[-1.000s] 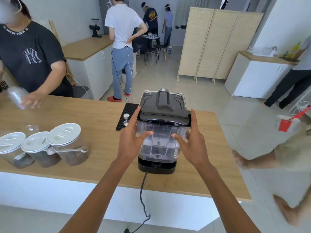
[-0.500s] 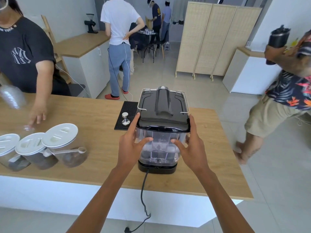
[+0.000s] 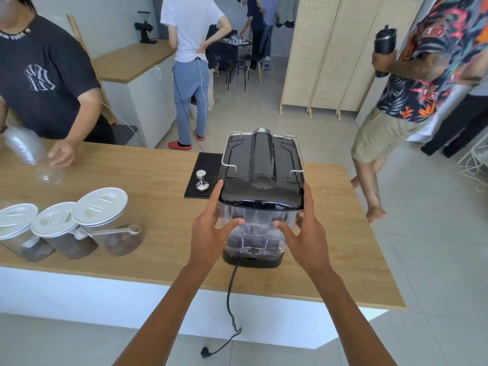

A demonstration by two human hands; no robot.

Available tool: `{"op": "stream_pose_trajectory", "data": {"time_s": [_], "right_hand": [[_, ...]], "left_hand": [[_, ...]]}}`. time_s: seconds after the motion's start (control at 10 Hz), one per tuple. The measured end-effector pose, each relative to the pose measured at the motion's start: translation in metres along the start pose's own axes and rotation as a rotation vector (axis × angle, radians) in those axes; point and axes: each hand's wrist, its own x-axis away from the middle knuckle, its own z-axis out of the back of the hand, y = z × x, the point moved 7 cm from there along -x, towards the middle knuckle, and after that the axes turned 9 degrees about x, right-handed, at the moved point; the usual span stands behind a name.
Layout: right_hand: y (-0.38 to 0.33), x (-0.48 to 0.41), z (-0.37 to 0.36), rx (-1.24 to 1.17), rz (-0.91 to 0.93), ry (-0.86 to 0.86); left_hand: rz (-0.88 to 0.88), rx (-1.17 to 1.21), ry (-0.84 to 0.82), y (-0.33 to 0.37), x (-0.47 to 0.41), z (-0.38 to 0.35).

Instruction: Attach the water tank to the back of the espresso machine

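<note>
The black espresso machine (image 3: 261, 165) stands on the wooden counter (image 3: 148, 180) with its back facing me. The clear plastic water tank (image 3: 254, 233) sits against that back, under the dark lid, above the black base. My left hand (image 3: 208, 231) grips the tank's left side, thumb across its rear face. On the right side my right hand (image 3: 303, 231) holds it the same way. The power cord (image 3: 229, 291) hangs from the base over the counter's near edge.
Three lidded jars (image 3: 79, 228) of coffee stand at the left. A tamper (image 3: 202, 180) rests on a black mat (image 3: 203, 173) beside the machine. A person in black reaches over the counter at far left; another person walks past on the right.
My hands and the tank have stayed on the machine's back, with the tank sitting slightly lower. The person in the floral shirt walked closer on the right.
</note>
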Motion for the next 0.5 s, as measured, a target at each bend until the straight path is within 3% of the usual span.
{"op": "stream_pose_trajectory", "data": {"time_s": [0.3, 0.5], "right_hand": [[-0.001, 0.007, 0.004, 0.038, 0.020, 0.010], [0.030, 0.033, -0.006, 0.135, -0.031, 0.005]], "left_hand": [[0.039, -0.030, -0.027, -0.006, 0.003, 0.000], [0.173, -0.121, -0.096, -0.040, 0.033, 0.005]]}}
